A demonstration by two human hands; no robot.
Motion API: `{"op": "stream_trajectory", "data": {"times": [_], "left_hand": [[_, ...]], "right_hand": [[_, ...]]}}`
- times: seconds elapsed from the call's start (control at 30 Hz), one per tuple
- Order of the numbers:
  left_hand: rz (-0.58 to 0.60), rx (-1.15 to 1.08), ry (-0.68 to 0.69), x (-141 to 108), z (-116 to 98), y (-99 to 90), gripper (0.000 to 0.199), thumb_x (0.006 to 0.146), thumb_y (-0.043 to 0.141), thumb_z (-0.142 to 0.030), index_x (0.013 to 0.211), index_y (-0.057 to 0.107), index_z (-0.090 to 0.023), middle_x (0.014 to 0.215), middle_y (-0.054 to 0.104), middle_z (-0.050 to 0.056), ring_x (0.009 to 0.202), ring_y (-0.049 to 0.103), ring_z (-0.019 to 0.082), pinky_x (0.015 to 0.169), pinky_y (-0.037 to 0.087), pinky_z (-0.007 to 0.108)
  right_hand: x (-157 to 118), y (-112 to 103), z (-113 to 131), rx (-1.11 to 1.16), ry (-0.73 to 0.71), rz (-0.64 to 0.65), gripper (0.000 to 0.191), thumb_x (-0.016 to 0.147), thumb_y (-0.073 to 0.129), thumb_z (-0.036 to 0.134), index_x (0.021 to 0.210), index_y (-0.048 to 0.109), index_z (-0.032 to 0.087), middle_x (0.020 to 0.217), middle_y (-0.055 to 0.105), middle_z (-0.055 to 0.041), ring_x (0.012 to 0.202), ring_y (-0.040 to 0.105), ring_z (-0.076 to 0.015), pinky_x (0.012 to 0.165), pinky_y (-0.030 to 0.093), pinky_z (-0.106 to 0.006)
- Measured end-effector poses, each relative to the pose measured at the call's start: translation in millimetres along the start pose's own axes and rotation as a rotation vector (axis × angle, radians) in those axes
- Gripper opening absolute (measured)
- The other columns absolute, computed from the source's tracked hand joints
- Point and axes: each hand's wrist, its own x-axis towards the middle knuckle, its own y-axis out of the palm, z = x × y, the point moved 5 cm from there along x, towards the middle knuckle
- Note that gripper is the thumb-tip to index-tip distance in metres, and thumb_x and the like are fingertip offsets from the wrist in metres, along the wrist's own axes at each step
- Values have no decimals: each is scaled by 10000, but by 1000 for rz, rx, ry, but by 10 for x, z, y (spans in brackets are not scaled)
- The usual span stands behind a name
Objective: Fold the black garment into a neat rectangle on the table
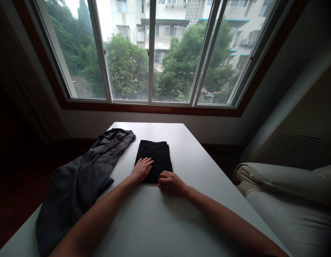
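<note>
In the head view, the left hand (pixel 142 169) is lying palm down on a folded black cloth (pixel 154 151), its fingers stretched out flat and gripping nothing. The right hand (pixel 171 182) is resting at the near right corner of that cloth with its fingers curling in; whether they are pinching the fabric, I cannot tell. The black cloth is sitting as a neat rectangle on the white surface (pixel 154 221), towards the far end. To its left, well clear of it, a rumpled grey garment (pixel 74 182) is spreading along the surface and reaching past the left edge. A pale sofa (pixel 283 178) is standing to the right, and trees (pixel 128 64) are showing through the window (pixel 150 53) beyond.
</note>
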Motion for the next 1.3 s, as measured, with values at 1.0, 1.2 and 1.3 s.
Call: {"op": "stream_trajectory", "data": {"times": [1.0, 1.2, 1.3], "left_hand": [[-20, 2, 14, 11, 8, 25, 468, 1078, 388, -370, 1509, 531, -257, 1623, 454, 61, 1528, 355, 261, 1286, 203, 517], [-22, -4, 16, 16, 18, 24, 468, 1075, 390, -370, 1507, 535, -263, 1620, 458, 62, 1524, 357, 256, 1286, 200, 526], [-21, -3, 9, 14, 5, 12, 465, 1074, 386, -367, 1501, 541, -267, 1619, 460, 59, 1523, 359, 261, 1286, 192, 532]], "right_hand": [[-51, 68, -135, -26, 26, -45, 223, 1028, 566, 283, 843, 669, 210, 832, 641, -46, 799, 563, -182, 757, 458, -305], [-85, 40, -298, -93, 107, -80, 236, 1023, 577, 276, 815, 657, 197, 842, 638, -53, 838, 568, -184, 753, 441, -292], [-102, 60, -338, -98, 125, -67, 251, 1028, 568, 291, 810, 649, 194, 813, 631, -42, 796, 571, -169, 717, 421, -271]]}}
